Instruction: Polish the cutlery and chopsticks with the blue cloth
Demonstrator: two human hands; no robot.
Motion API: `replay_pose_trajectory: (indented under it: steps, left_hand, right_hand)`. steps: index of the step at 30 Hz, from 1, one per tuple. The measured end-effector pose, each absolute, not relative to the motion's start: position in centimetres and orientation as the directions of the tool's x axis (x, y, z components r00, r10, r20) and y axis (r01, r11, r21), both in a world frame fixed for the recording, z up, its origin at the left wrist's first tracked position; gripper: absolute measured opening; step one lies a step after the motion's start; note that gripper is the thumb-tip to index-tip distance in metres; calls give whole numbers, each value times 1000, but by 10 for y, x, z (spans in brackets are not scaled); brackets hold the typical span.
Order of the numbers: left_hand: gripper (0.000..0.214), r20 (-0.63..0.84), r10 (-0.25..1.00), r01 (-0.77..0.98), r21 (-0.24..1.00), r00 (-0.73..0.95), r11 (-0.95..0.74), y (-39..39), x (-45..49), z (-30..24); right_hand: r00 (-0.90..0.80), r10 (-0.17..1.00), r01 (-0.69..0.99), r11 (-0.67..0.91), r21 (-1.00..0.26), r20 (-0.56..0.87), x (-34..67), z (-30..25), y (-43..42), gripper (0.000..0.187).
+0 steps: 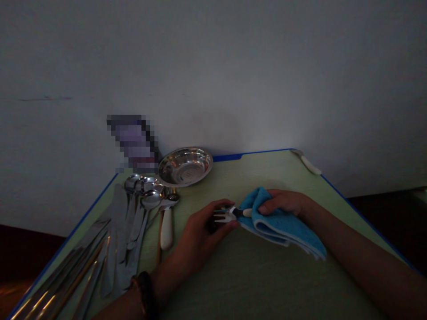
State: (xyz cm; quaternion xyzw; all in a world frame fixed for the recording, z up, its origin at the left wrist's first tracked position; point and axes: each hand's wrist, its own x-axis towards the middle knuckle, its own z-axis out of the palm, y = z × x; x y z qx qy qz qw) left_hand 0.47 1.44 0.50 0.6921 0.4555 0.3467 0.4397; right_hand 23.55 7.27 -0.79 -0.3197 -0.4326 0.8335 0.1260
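Above the middle of the table, a fork [225, 216] with a pale handle lies level between my two hands. My left hand [208, 222] grips it near the head, fingers and thumb closed around the neck, tines pointing left into the palm. Folded around its handle is a blue cloth [278, 222] with a light edge. My right hand [283, 202] pinches the cloth over the handle, thumb on top; the handle's far end is hidden in the folds. The cloth's loose corner hangs down to the right.
Left on the green table [260, 284] lie several spoons [151, 199] and several knives [111, 258]. A shiny metal bowl [187, 166] stands at the back, beside a blurred-out upright object [135, 142]. Another pale-handled utensil [310, 164] rests at the far right corner. Behind is a wall [267, 80].
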Motion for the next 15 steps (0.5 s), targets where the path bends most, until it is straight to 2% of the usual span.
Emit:
replay_pose_trajectory:
  steps: [8,15]
  left_hand:
    - [30,99,933,349,910,345,-226,15,5,6]
    - [29,99,935,344,913,340,-221,14,5,7]
  right_hand:
    - [-786,474,44,-596,-801,-396,237,-11,74,31]
    - [-751,490,85,-594,-800,-443,238,-12,75,36]
